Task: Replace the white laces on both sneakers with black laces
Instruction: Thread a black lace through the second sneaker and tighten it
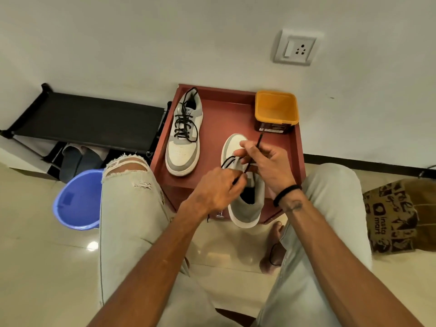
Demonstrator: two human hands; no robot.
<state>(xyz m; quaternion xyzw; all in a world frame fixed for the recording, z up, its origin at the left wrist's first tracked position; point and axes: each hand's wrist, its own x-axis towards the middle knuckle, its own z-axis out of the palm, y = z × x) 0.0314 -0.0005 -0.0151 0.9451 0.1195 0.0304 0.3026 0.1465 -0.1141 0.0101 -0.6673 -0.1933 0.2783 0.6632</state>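
Observation:
Two grey-and-white sneakers sit on a small red table (226, 119). The far left sneaker (185, 135) carries a black lace through its eyelets, its ends loose. The near sneaker (246, 204) points away from me, its heel over the table's front edge. My right hand (266, 161) pinches a black lace (258, 140) whose tip sticks up above my fingers. My left hand (218, 187) holds another stretch of this lace at the sneaker's tongue. A black loop (227, 160) lies across the toe side. The eyelets are hidden by my hands.
A yellow-rimmed tub (276, 112) stands at the table's back right corner. A blue plastic bucket (77, 199) sits on the floor at left, beside a black shoe rack (87, 119). A printed paper bag (398, 213) lies at right. My knees flank the table.

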